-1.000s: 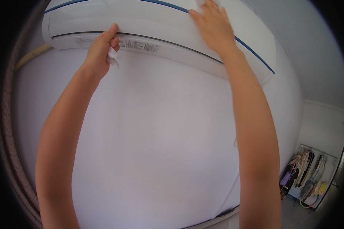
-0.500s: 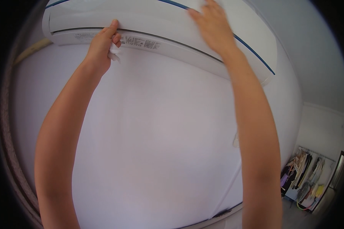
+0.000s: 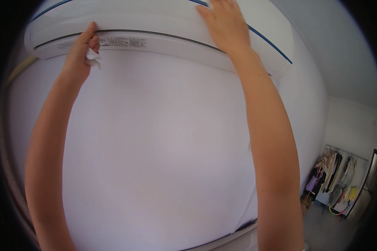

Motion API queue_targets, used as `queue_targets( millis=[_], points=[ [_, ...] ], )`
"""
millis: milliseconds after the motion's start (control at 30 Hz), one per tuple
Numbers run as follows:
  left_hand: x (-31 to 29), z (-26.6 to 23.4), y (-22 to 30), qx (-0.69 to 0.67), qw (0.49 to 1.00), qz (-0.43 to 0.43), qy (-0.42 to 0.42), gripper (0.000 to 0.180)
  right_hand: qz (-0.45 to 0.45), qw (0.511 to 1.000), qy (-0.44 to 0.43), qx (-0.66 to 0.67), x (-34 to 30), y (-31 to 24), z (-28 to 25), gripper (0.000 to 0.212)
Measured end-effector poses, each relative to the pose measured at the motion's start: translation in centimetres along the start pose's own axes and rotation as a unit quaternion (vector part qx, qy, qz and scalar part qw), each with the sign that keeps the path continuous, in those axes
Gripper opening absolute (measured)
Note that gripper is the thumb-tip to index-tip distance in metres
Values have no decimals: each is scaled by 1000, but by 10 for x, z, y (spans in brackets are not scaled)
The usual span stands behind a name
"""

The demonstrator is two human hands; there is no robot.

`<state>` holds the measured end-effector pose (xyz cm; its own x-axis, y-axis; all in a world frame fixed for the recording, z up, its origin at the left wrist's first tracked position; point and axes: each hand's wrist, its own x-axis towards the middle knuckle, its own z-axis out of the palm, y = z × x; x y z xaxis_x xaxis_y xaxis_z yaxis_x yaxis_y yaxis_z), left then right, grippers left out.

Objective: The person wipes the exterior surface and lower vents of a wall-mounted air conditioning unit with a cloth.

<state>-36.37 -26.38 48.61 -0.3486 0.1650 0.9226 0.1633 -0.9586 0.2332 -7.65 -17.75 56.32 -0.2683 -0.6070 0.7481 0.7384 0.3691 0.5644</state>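
A long white wall air conditioner (image 3: pixel 155 25) with a blue stripe runs across the top of the view. My left hand (image 3: pixel 80 50) is at its lower edge, left of the printed label (image 3: pixel 123 42). The thumb points up against the front panel, and the curled fingers hold a crumpled white tissue (image 3: pixel 93 58) that hangs below them. My right hand (image 3: pixel 227 27) lies against the front panel farther right, over the blue stripe. Its fingers are stretched out, their tips cut off by the top of the picture, and nothing shows in it.
Below the unit spreads a plain white wall (image 3: pixel 163 146). A pale wrapped pipe (image 3: pixel 21 70) leaves the unit's left end. At the lower right, clothes (image 3: pixel 333 175) hang on a rack. A dark-edged ledge (image 3: pixel 238 234) crosses the bottom.
The unit and both hands appear farther left in the picture as the view has shifted. My right hand, blurred before, now shows more sharply on the panel. The left keeps its hold on the tissue.
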Motion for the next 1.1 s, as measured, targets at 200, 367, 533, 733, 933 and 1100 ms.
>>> queue_targets(
  millis=[200, 367, 533, 733, 933, 1100],
  points=[
    [2, -6, -3, 6, 1000, -10, 3, 43, 134, 991, -3, -24, -79, 82, -12, 48],
    [3, 0, -5, 16, 1000, 0, 10, 45, 247, 968, -27, -18, -124, 139, -34, 53],
    [4, -4, -7, 61, 998, 23, 16, 48, 186, 981, -55, 13, -99, 109, -17, 58],
    [10, -17, -12, 76, 997, 28, -4, 48, 35, 998, -18, 52, -57, 4, -10, 59],
    [13, -16, -12, 76, 997, 11, -22, 48, 20, 999, -24, 13, -65, 15, -20, 57],
    [19, -23, -14, 80, 996, 30, -28, 41, 104, 994, -17, 26, -98, 64, -13, 62]
  ],
)
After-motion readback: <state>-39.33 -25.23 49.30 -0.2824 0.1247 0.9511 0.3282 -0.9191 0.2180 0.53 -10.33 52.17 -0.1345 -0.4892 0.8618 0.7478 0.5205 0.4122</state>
